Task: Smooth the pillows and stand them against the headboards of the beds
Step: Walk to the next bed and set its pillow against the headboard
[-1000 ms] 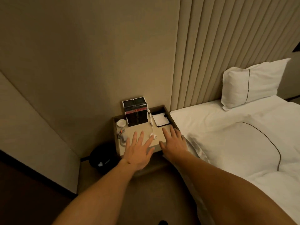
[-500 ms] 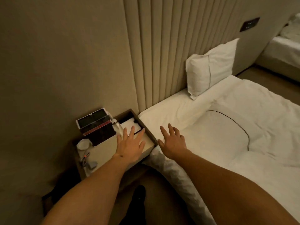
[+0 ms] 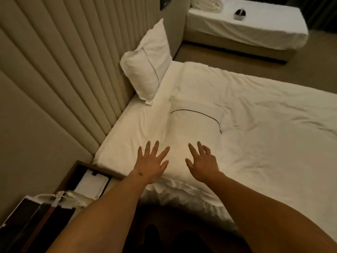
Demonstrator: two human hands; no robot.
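Hovering spread and empty, left hand (image 3: pixel 151 165) and right hand (image 3: pixel 203 164) over flat pillow (image 3: pixel 191 128); contact unclear.

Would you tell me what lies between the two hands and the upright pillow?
Head view: only rumpled white bedsheet separates the hands from the white pillow.

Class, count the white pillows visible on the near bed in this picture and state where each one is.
2. One white pillow stands upright against the padded ribbed headboard. The other white pillow with dark piping lies flat beyond both open hands. Others may be hidden under bedding.
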